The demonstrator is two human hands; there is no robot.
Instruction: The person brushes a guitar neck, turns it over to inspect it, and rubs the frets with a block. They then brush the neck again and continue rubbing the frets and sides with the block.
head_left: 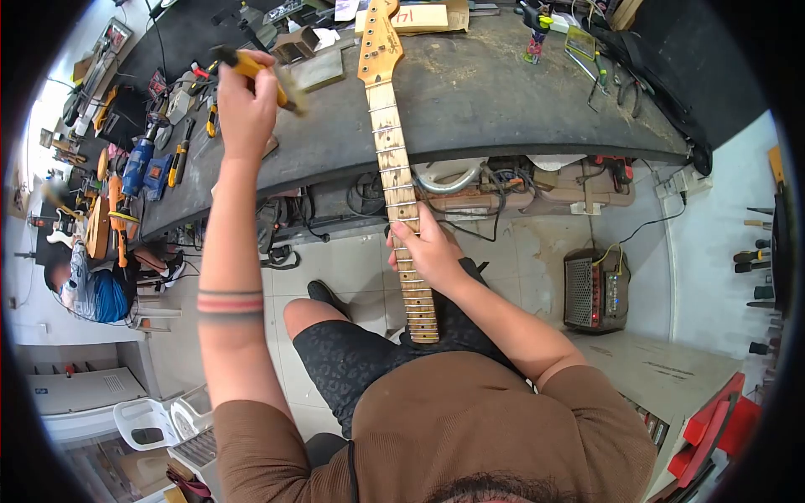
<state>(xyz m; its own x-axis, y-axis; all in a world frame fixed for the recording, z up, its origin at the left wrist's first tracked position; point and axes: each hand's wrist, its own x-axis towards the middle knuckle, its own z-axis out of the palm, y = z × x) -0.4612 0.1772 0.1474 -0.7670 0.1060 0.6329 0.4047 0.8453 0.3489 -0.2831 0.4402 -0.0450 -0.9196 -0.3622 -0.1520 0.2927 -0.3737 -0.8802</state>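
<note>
My left hand is raised over the left part of the workbench, fingers wrapped round a yellow and black brush. Motion blurs the brush's far end, where pale bristles seem to show. A maple guitar neck with metal frets and worn, dark patches runs from the bench down to my lap. Its headstock, carrying tuner posts, lies over the bench top. My right hand grips the neck near its middle, thumb on the fretboard and fingers curled underneath. The brush is to the left of the neck, apart from it.
The dark workbench bears sawdust, a flat block, pliers and a blue drill. Cables hang beneath its front edge. On the floor to the right stands an amplifier. Another person sits far left, near guitars.
</note>
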